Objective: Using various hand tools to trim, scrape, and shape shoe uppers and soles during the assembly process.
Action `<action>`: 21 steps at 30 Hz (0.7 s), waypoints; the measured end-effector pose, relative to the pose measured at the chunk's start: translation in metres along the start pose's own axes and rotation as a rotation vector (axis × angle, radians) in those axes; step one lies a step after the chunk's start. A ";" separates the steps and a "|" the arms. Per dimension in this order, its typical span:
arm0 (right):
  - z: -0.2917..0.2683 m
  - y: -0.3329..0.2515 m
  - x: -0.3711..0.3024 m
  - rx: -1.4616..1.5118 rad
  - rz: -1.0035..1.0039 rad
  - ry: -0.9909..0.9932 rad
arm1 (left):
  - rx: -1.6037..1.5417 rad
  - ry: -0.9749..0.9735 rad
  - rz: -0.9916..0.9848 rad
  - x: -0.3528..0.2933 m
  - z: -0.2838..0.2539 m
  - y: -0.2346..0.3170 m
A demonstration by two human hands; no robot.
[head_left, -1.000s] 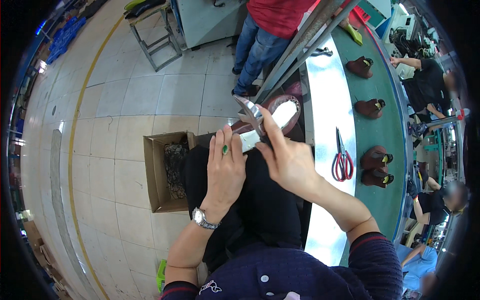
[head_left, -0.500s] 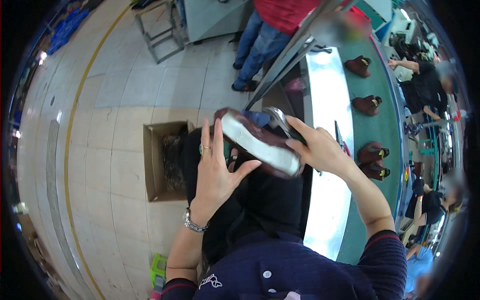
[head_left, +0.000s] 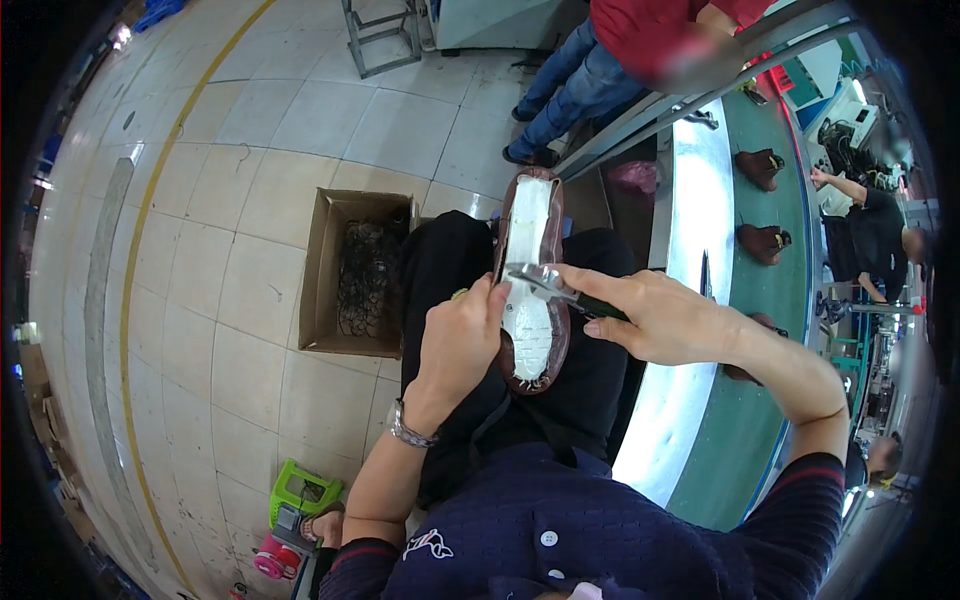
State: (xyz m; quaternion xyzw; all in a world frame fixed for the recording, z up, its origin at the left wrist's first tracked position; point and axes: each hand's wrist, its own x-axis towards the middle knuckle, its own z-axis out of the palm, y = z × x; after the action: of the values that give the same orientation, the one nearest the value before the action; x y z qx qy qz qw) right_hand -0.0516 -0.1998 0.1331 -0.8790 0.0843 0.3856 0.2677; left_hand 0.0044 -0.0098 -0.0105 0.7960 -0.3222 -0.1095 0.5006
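Observation:
A brown leather shoe (head_left: pixel 531 235) stands sole up over my lap, toe end pointing away, its white underside bare and the leather edge folded around it. My left hand (head_left: pixel 457 335) is closed on the shoe's left edge near its middle, thumb and fingers pressed together there. In my right hand (head_left: pixel 655 315) is a pair of pincers (head_left: pixel 540 279) with a silver head and dark green handles. Their head lies over the middle of the white underside, close to my left fingertips. Whether the jaws grip anything is too small to tell.
An open cardboard box (head_left: pixel 318 275) with dark tangled scraps stands left of my knees. At right runs a metal ledge (head_left: pixel 690 330) beside a green belt (head_left: pixel 745 120) carrying brown shoes (head_left: pixel 765 244). A person in red (head_left: pixel 640 40) stands ahead; a green stool (head_left: pixel 285 490) is lower left.
The shoe has turned from slanted to nearly upright in view. My left hand has gone from spread fingers to closed at its edge, and the pincers have moved onto the underside.

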 end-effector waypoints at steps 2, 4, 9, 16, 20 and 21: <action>-0.003 -0.002 0.004 -0.130 -0.152 0.003 | 0.371 -0.086 0.069 -0.002 0.007 0.006; 0.000 0.002 0.006 -0.148 -0.159 0.018 | 0.457 -0.063 0.135 -0.001 0.010 0.007; 0.029 0.027 0.007 -0.132 -0.231 0.170 | -0.908 -0.284 -0.327 -0.003 0.010 -0.010; 0.042 0.041 0.007 -0.136 -0.300 0.304 | -1.551 -0.354 -0.607 0.042 0.030 -0.010; -0.035 0.005 0.004 -0.251 -0.140 -0.129 | -1.336 -0.290 -0.571 0.045 0.027 -0.007; -0.042 -0.001 0.003 -0.262 -0.285 0.008 | -1.248 -0.270 -0.588 0.043 0.025 -0.007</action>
State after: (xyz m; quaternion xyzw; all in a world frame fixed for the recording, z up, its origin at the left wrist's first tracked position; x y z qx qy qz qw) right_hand -0.0223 -0.2216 0.1548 -0.9109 -0.0907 0.3478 0.2027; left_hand 0.0284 -0.0524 -0.0219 0.3936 -0.0297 -0.5028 0.7690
